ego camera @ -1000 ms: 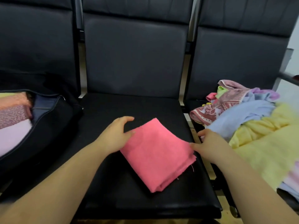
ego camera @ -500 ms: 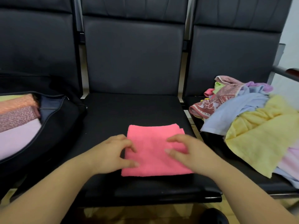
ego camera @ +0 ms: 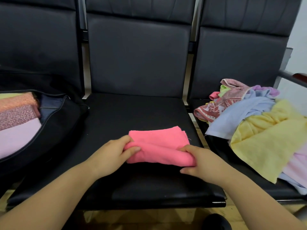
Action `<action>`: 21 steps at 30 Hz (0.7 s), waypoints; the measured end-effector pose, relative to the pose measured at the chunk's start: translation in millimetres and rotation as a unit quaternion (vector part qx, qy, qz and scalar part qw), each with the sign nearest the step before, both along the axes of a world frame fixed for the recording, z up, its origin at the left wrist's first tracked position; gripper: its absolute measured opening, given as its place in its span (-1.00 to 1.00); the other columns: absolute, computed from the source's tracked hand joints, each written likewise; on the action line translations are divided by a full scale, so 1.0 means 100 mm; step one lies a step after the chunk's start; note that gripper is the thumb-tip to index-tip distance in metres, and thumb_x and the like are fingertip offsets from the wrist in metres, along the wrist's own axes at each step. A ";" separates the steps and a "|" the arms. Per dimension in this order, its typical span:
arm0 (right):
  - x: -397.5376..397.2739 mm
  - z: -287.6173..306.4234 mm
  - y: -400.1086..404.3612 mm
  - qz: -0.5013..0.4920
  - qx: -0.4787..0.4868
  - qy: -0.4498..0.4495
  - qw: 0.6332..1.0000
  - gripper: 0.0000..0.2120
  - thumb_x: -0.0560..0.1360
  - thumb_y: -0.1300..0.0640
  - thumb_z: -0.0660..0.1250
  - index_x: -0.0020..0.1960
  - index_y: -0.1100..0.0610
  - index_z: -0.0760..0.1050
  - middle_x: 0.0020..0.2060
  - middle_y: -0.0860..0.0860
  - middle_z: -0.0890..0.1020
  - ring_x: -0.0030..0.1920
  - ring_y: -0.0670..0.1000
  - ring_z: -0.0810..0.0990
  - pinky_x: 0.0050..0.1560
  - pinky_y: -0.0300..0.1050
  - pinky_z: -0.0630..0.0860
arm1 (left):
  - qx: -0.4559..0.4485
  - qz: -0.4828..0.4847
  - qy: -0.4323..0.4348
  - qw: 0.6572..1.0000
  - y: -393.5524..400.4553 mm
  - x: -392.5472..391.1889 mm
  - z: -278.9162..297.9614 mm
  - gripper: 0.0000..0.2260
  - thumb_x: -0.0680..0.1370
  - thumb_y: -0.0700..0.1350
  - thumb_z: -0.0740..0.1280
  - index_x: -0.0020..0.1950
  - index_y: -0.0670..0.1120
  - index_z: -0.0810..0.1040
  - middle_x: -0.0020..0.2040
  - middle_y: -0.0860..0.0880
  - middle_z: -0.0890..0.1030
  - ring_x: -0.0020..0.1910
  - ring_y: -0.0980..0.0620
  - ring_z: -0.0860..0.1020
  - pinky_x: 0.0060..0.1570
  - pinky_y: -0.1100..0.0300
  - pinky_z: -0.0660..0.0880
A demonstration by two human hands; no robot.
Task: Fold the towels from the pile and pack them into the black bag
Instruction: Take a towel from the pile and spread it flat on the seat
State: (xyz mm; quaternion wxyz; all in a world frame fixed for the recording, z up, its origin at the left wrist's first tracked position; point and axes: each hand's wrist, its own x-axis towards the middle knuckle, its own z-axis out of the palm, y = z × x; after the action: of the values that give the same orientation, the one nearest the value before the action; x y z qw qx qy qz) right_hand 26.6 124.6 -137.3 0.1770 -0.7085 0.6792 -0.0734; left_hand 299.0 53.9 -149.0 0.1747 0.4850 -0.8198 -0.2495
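Note:
A pink towel (ego camera: 159, 145) lies folded on the middle black seat (ego camera: 136, 113). Its near half is lifted and curled over toward the back. My left hand (ego camera: 111, 155) pinches the towel's near left corner. My right hand (ego camera: 202, 161) grips its near right corner. The black bag (ego camera: 54, 130) lies unzipped on the left seat, with several folded towels (ego camera: 18, 117) packed in it. A loose pile of towels (ego camera: 259, 123) in yellow, light blue, patterned red and pink covers the right seat.
Three black padded chairs stand in a row with tall backrests (ego camera: 137, 55). A metal armrest with a wooden top (ego camera: 294, 77) sticks out at the far right. A dark shoe (ego camera: 216, 221) shows on the floor below the seat edge.
The pink towel was turned square to me, then both hands took its near corners. They have lifted the near edge and are rolling it over toward the backrest.

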 end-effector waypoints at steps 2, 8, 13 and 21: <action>-0.05 0.03 -0.07 -0.015 -0.013 -0.017 1.000 -0.69 0.42 -0.06 0.45 0.11 -0.14 0.43 -0.07 -0.13 0.60 -0.07 -0.11 0.56 -0.08 -0.29 0.45 | 0.019 0.024 0.029 0.999 -0.07 -0.01 0.02 -0.78 0.55 0.18 0.21 -0.19 0.08 0.38 -0.31 0.03 0.57 -0.38 0.11 0.59 -0.24 0.15 0.55; -0.07 0.07 -0.30 -0.076 -0.045 -0.127 0.988 -0.88 0.51 -0.05 0.34 -0.03 -0.02 0.47 -0.18 -0.11 0.59 -0.14 -0.14 0.56 -0.10 -0.21 0.50 | 0.035 0.104 0.065 0.992 -0.33 -0.09 0.02 -0.76 0.60 0.13 0.16 -0.14 0.02 0.46 -0.30 0.04 0.54 -0.38 0.11 0.51 -0.32 0.18 0.44; 0.00 -0.03 -0.51 -0.149 -0.038 -0.156 0.976 -0.79 0.53 -0.05 0.32 0.11 0.00 0.43 -0.07 -0.13 0.54 -0.02 -0.10 0.54 -0.17 -0.29 0.40 | 0.049 0.158 0.061 0.984 -0.51 -0.18 -0.08 -0.71 0.55 0.24 0.17 0.01 0.05 0.45 -0.07 0.11 0.54 -0.07 0.13 0.52 -0.16 0.21 0.39; 0.08 -0.06 -0.69 -0.230 0.024 -0.131 0.964 -0.59 0.53 -0.03 0.32 0.31 0.11 0.38 0.10 0.05 0.53 -0.03 -0.02 0.49 -0.07 -0.11 0.47 | 0.086 0.161 -0.096 0.979 -0.56 -0.21 -0.19 -0.50 0.45 0.36 0.21 0.11 -0.03 0.47 0.02 0.00 0.42 0.08 -0.01 0.47 0.07 0.14 0.41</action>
State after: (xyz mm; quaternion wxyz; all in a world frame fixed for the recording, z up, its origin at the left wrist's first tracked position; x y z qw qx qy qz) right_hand 34.2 55.5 -143.6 0.2595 -0.5127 0.7966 -0.1876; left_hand 278.0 -2.2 -168.1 0.0905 0.6453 -0.7197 -0.2396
